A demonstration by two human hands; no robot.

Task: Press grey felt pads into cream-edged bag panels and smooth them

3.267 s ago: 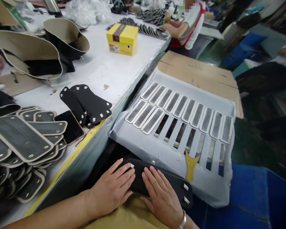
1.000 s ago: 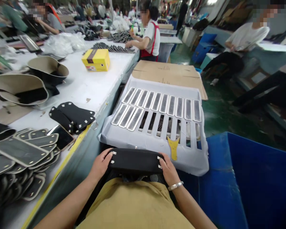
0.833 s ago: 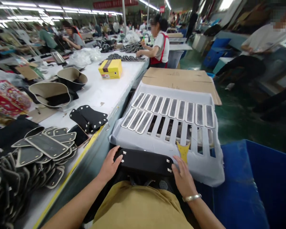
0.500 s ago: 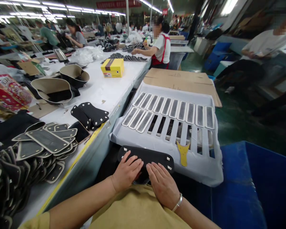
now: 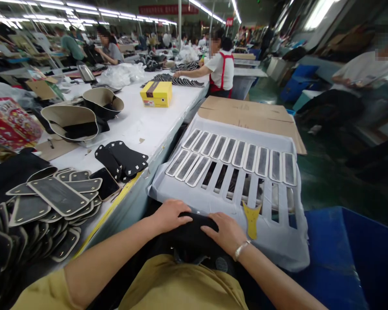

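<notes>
Low in the middle, a black piece (image 5: 198, 228) lies across my lap, against the near edge of the grey-white covered rack (image 5: 226, 202). My left hand (image 5: 173, 215) grips its left part, thumb on top and fingers over the far edge. On its right part my right hand (image 5: 224, 232), with a bracelet at the wrist, holds it the same way. Both hands' fingertips are partly hidden. Pale-edged strips (image 5: 244, 154) lie in rows on the rack, beside open slots. A yellow forked piece (image 5: 252, 219) rests right of my right hand.
The white table (image 5: 129, 125) on the left bears piled grey pieces (image 5: 56, 196), black pieces (image 5: 126, 157), a phone (image 5: 105, 183) and a yellow box (image 5: 157, 94). A blue bin (image 5: 339, 254) stands at right. Cardboard (image 5: 245, 114) lies behind the rack. People work farther back.
My hands have moved a little apart, from lying flat on the black piece to gripping its far edge. The piece has tilted, and its white tabs have mostly gone from sight.
</notes>
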